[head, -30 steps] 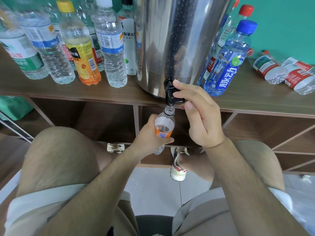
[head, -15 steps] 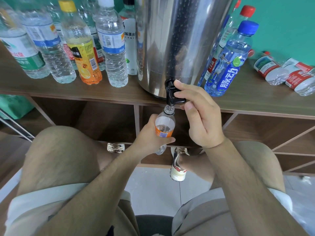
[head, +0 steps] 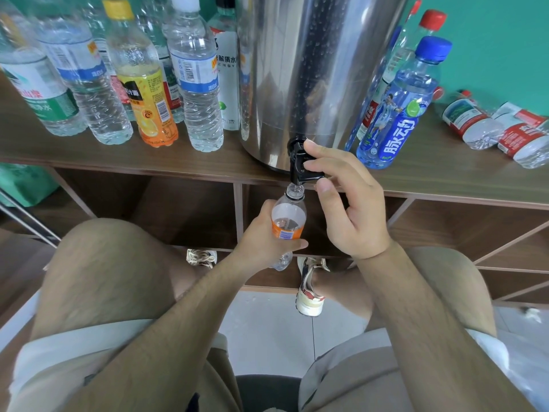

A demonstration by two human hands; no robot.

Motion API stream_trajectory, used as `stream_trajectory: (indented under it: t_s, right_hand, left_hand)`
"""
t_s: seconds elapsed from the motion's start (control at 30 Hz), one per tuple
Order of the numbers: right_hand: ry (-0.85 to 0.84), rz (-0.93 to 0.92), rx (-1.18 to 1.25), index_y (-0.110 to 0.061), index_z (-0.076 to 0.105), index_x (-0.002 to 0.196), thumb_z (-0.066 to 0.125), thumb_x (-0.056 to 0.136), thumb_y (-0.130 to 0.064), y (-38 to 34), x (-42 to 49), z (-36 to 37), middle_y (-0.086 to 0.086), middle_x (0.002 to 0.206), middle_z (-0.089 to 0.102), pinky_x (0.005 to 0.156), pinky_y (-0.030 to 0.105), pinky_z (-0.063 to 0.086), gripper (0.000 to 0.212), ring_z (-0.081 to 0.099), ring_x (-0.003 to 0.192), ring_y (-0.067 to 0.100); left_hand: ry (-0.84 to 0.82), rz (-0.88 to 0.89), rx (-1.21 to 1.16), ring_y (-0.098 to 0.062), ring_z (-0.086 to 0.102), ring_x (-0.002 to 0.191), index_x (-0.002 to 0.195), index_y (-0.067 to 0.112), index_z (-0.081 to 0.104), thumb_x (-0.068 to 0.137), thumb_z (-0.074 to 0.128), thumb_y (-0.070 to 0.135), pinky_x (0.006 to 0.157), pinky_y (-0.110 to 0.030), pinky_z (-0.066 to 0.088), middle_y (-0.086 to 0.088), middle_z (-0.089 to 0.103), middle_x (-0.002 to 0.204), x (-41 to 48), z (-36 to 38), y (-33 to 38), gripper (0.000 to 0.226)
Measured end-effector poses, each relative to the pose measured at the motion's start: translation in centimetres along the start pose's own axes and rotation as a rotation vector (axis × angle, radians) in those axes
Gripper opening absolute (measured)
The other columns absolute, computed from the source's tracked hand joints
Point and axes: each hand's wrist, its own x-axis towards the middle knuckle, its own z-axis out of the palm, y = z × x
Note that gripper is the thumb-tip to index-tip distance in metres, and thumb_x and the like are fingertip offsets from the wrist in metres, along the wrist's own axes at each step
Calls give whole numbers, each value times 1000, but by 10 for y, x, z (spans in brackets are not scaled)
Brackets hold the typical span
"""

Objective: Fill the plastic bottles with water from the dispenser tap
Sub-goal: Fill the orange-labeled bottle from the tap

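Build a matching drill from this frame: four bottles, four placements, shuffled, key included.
1. uncapped bottle
2. blue-cap bottle
3. yellow-cap bottle
4. far-right red-label bottle

A. lying on its side
B. upright, left of the dispenser
C. upright, right of the dispenser
D. under the tap, held by the left hand

Pairs: 1-D, 2-C, 3-B, 4-A

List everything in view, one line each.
dispenser: one, steel, shelf centre
tap: one, black, dispenser's base
small bottle: one, clear, orange label, uncapped, under tap
upright bottles: at least five, mixed labels, left of dispenser
blue-capped bottle: one, blue label, right of dispenser
red-capped bottle: one, clear, behind it
lying bottles: at least two, red labels, far right
shelf: one, brown wood
shoes: two, pale, floor
left hand: grips small bottle
right hand: fingers pinch tap
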Motion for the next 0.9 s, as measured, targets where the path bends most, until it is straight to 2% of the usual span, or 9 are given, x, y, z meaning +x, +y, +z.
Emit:
stream_trajectory:
  t_s: [0.13,0.27,0.5,0.9]
  right_hand:
    - [1,7,1,-3,69,124,49,107,-10,-1,0,0,11,145,63,100,38,54,28,60,135,21]
    - [4,9,8,-1,70,124,49,107,-9,-1,0,0,12,144,63,100,44,57,27,61,135,22]
    - [5,11,0,-2,70,124,50,107,-9,-2,0,0,11,144,63,98,44,58,27,61,135,21]
    - [9,4,-10,-2,70,124,50,107,-10,-2,0,0,11,145,63,100,42,57,27,61,135,20]
  left_hand:
    - [-2,1,0,-17,60,120,146,26,36,76,93,38,90,-19,49,5,57,135,-1,-1,0,91]
    - [2,8,-9,-19,61,120,146,26,36,75,93,38,97,-28,55,5,58,135,-1,-1,0,92]
    - [-2,4,-11,-14,61,115,144,30,35,73,94,43,79,-10,45,11,57,132,3,0,-4,93]
    - [-3,9,4,-12,60,112,143,31,35,73,93,45,76,-8,43,11,57,131,4,1,-7,92]
